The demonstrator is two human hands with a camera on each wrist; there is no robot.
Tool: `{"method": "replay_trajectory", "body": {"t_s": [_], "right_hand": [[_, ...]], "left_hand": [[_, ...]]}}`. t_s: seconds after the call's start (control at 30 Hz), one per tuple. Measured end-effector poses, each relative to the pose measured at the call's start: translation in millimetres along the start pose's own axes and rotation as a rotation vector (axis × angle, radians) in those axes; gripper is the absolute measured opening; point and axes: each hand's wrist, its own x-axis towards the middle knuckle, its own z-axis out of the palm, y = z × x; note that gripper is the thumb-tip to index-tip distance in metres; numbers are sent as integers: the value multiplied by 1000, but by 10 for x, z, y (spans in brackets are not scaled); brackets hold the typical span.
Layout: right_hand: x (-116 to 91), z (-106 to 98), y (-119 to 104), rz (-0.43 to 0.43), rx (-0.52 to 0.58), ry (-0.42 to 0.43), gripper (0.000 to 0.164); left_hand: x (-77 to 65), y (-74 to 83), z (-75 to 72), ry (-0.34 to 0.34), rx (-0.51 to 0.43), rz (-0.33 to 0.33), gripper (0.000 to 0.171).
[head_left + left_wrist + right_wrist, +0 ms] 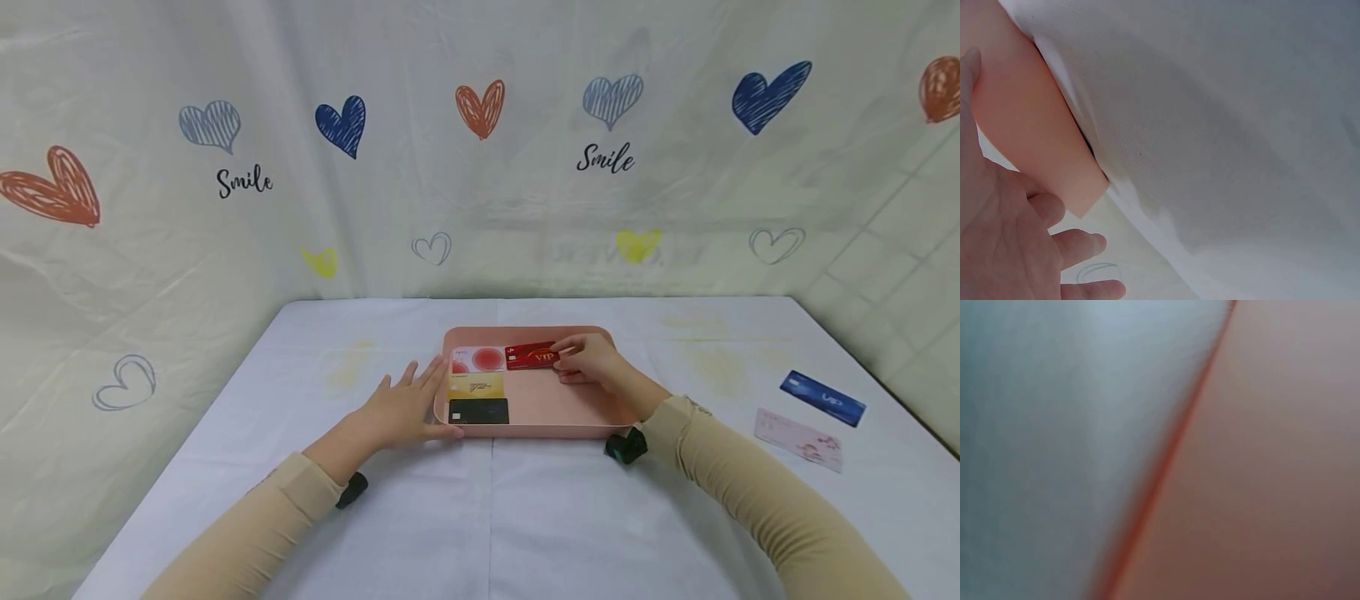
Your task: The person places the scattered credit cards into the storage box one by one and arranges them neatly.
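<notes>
A pink tray (570, 408) lies on the table. At its left, a pink-and-white card with red circles (477, 359), a gold card (476, 386) and a black card (478, 412) form a column. To the right of the top one is a red VIP card (528, 356), its right end pinched by my right hand (596, 362). With fingers spread, my left hand (405, 408) rests against the tray's left side; the left wrist view shows this hand (1004, 231) beside the tray wall (1041, 119). The right wrist view is blurred and shows only a tray edge, no hand.
On the right of the white-covered table (420, 517) lie a blue VIP card (822, 398) and a pale pink card (798, 439), apart from each other. A curtain with printed hearts (480, 192) hangs behind the table.
</notes>
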Motion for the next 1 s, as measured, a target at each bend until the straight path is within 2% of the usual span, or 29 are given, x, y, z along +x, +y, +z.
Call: {"method": "replay_trajectory", "body": {"t_s": [0.53,1.0], "right_hand": [[17,-29,32,-5,-17,-18,36],[24,-22,13,6,-75,-17,34]], "left_hand": [[12,-8,17,-1,5,-2,114],[-3,14,-19,-11,10,-4,113]]}}
